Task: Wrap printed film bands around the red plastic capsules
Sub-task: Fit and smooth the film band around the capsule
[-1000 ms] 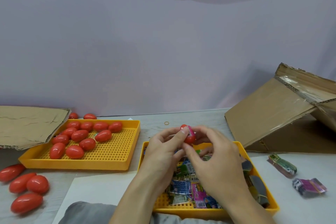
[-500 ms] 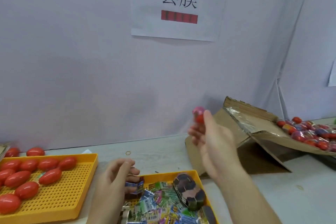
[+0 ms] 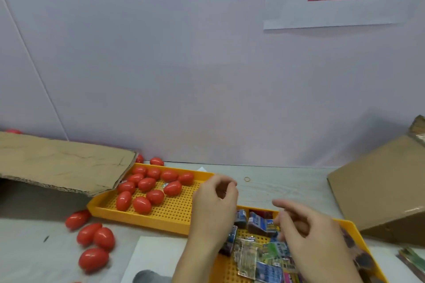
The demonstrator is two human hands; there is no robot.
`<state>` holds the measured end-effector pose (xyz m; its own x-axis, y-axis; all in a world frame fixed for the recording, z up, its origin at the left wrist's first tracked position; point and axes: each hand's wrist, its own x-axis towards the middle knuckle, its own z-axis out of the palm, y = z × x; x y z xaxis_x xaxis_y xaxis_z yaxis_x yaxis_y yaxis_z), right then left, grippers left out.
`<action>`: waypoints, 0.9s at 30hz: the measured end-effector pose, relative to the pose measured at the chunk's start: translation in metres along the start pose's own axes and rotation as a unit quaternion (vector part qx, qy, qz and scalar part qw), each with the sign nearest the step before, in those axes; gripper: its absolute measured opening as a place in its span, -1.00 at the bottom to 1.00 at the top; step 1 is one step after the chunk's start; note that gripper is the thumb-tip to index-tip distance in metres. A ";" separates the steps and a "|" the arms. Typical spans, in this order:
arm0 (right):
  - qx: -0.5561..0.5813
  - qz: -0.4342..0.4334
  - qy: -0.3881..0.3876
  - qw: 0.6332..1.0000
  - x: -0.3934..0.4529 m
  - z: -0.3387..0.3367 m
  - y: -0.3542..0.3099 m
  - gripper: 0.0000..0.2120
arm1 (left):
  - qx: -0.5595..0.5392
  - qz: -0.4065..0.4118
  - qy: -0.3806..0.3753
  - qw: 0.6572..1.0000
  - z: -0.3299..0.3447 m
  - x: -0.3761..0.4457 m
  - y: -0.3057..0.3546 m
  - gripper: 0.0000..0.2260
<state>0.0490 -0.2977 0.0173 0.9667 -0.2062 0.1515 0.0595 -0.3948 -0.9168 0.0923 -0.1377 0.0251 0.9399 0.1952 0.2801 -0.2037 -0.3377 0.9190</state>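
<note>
right hand [image 3: 305, 230] nearest, loosely curled and holding nothing, hovers over the near tray [image 3: 345, 224] of printed film bands [image 3: 262, 257]. left hand [image 3: 215, 207], fingers loosely curled and apparently empty, sits at the right edge of the far tray [image 3: 161, 218]. red capsules [image 3: 147, 193] lie left of and beyond it, long axes mixed, so the left hand looks nearer for the next pick.

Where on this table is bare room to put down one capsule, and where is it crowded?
Free: the right half of the capsule tray, between its red capsules and the left hand; also the tabletop behind the film tray, near the rubber band. Crowded: the film tray and the capsule tray's left half.
</note>
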 end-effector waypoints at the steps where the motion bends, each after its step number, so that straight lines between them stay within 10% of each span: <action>1: -0.017 -0.018 -0.005 1.000 -0.001 0.001 0.003 -0.72 | 0.040 0.015 0.024 0.999 -0.012 0.005 -0.003 -0.85; 6: -0.029 -0.031 0.015 0.999 -0.003 -0.009 0.017 -0.62 | 0.229 -0.041 0.139 0.962 -0.053 0.020 -0.035 -0.77; 14: -0.143 -0.065 -0.072 0.985 -0.006 -0.023 0.019 -0.68 | 0.435 -0.100 0.028 0.895 -0.040 0.022 -0.043 -0.55; 24: -0.180 -0.083 -0.221 0.955 -0.011 -0.014 0.011 -0.80 | 0.225 0.045 0.102 0.968 -0.025 0.019 -0.022 -0.80; 27: -0.161 -0.067 -0.268 0.947 -0.016 -0.013 0.005 -0.65 | 0.089 0.080 0.017 0.993 0.008 0.004 0.010 -0.89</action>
<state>0.0300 -0.3080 0.0153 0.9484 0.3156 -0.0311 0.1944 -0.6562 -0.7291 0.0965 -0.1476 0.0332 0.8891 0.1556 0.4305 -0.2953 -0.5234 0.7992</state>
